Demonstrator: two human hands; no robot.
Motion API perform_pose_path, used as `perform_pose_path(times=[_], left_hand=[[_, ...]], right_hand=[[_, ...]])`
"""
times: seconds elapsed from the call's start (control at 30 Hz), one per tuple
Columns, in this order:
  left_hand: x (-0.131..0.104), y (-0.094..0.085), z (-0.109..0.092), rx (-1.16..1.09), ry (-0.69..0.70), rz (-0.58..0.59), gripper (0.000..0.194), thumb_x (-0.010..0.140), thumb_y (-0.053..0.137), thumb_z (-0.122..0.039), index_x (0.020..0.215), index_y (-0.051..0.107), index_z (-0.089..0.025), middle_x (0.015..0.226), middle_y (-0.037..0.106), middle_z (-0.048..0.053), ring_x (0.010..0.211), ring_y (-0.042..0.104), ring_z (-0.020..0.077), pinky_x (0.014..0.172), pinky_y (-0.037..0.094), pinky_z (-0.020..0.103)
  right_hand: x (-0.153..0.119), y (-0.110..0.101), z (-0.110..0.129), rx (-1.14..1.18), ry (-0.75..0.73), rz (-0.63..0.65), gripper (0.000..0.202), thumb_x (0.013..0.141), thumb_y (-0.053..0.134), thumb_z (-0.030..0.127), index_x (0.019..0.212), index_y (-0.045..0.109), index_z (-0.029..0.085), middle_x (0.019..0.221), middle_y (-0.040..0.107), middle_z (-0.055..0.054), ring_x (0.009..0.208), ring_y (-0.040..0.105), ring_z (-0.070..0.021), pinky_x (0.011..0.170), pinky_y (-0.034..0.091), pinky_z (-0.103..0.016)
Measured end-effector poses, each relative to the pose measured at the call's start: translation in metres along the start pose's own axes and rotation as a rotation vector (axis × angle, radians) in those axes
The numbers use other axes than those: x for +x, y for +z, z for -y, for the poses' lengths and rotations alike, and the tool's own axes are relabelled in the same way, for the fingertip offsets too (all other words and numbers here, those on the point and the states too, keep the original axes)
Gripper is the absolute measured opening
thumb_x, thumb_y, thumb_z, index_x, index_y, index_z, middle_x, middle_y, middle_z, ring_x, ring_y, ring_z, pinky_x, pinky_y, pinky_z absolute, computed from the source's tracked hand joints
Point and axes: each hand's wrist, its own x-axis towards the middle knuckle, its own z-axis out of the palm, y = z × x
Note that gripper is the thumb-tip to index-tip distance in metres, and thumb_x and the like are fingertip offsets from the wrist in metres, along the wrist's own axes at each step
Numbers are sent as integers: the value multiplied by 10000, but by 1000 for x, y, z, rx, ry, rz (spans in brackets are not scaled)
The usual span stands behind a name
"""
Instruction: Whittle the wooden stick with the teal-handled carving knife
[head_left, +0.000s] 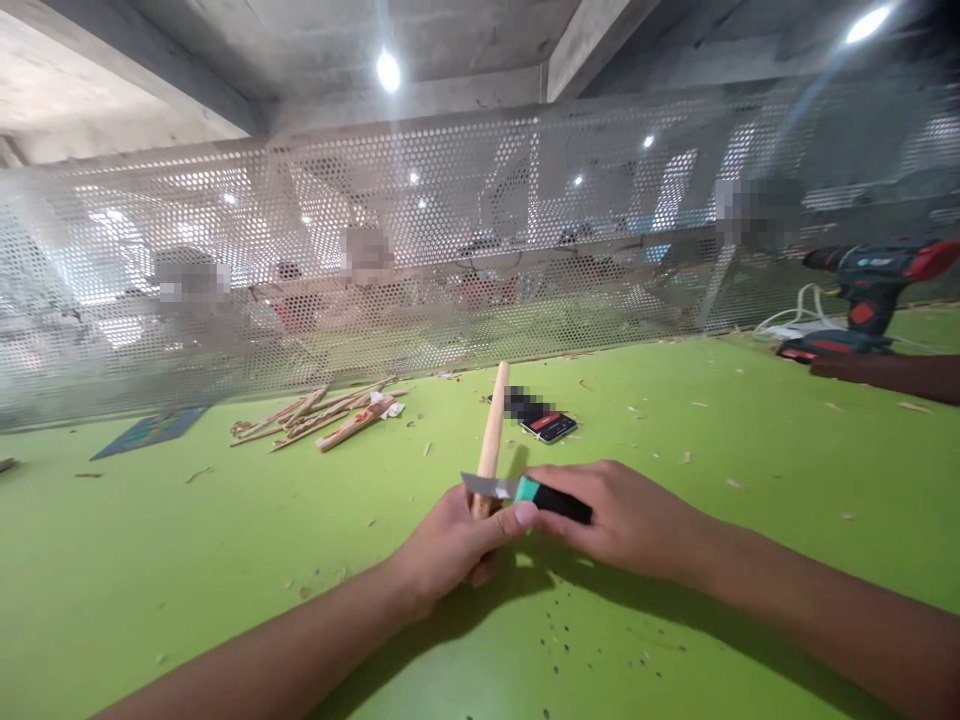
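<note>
My left hand (457, 540) is closed round the lower end of a pale wooden stick (493, 425), which points away from me and up. In my right hand (619, 510) is a knife (553, 498) with a black and green handle. Its short blade lies across the stick, just above my left fingers. My left thumb rests against the green part of the knife handle. Whether the blade's edge is biting into the wood cannot be made out. Behind the stick a phone (551, 425) lies on the green table (225, 560).
Several thin sticks (300, 415) lie in a pile at the back left, beside a flat dark sheet (150, 432). A cordless drill (870, 290) stands at the right near another person's arm (885, 377). Wood shavings dot the tabletop. A perforated metal screen (420, 260) borders the back.
</note>
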Motion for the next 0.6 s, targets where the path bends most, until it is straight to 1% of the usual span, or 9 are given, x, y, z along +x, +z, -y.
perform_pose_path(times=[0.07, 0.1, 0.2, 0.33, 0.47, 0.6], left_hand=[[-1, -1, 1, -23, -1, 30, 563, 696, 836, -638, 720, 482, -201, 502, 359, -114, 400, 312, 27, 356, 250, 162], [-1, -1, 1, -42, -8, 39, 571, 676, 855, -626, 718, 472, -205, 510, 361, -114, 403, 311, 27, 353, 242, 162], [-2, -3, 3, -101, -36, 56, 565, 662, 896, -555, 787, 455, -224, 552, 411, -111, 419, 345, 34, 356, 252, 160], [-2, -4, 3, -126, -35, 70, 558, 671, 909, -493, 810, 438, -229, 577, 443, -108, 429, 364, 33, 363, 267, 156], [-3, -3, 0, -128, -65, 33, 551, 648, 917, -499, 810, 472, -218, 561, 438, -114, 408, 337, 23, 354, 251, 157], [-4, -3, -4, -112, -89, 29, 579, 615, 924, -539, 784, 475, -214, 516, 385, -128, 384, 309, 21, 352, 224, 168]], right_hand=[[-1, 2, 3, 16, -44, 33, 385, 1046, 470, 522, 990, 659, 191, 797, 701, -33, 626, 598, -174, 568, 371, -267], [-1, 2, 3, 20, -60, 39, 384, 1042, 476, 527, 992, 657, 192, 799, 699, -31, 632, 595, -172, 572, 367, -266], [-3, 2, 3, 23, -90, 50, 381, 1040, 488, 532, 1008, 656, 191, 817, 703, -29, 652, 594, -173, 587, 366, -269], [-5, 3, 2, -8, -110, 54, 362, 1040, 504, 513, 1045, 662, 188, 838, 715, -30, 656, 600, -177, 585, 361, -276], [-6, 6, 2, -100, -96, 17, 315, 1032, 538, 455, 1134, 659, 183, 898, 747, -47, 674, 639, -200, 583, 364, -290], [-7, 10, 4, -193, -97, -35, 290, 1028, 551, 408, 1184, 638, 179, 957, 764, -66, 702, 685, -226, 587, 381, -303]])
